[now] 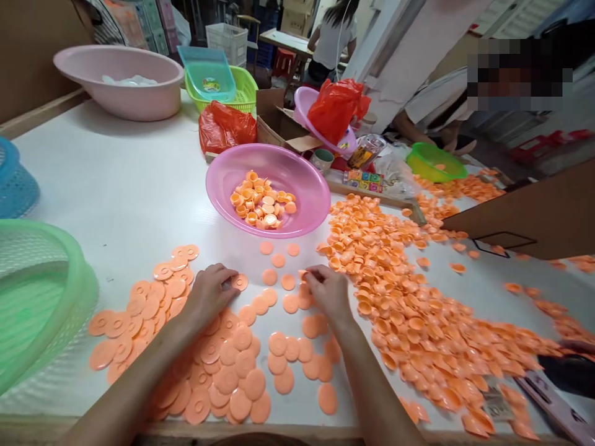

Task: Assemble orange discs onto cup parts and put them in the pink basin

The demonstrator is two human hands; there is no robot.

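Note:
My left hand is closed, thumb and fingertips pinching the edge of a flat orange plastic disc just over the white table. My right hand is closed too, in a pinch at a small orange piece, perhaps a disc seen edge-on. Loose orange discs lie between and below my hands, and a thick layer of discs spreads under my left forearm. To the right is a big heap of orange cup-shaped pieces. Ahead stands a pink basin holding several assembled-looking orange pieces.
Green mesh basket and blue basket stand at left. Farther back are a large pink tub, red plastic bags and a cardboard box. A phone lies front right. One person sits across at right, another farther back.

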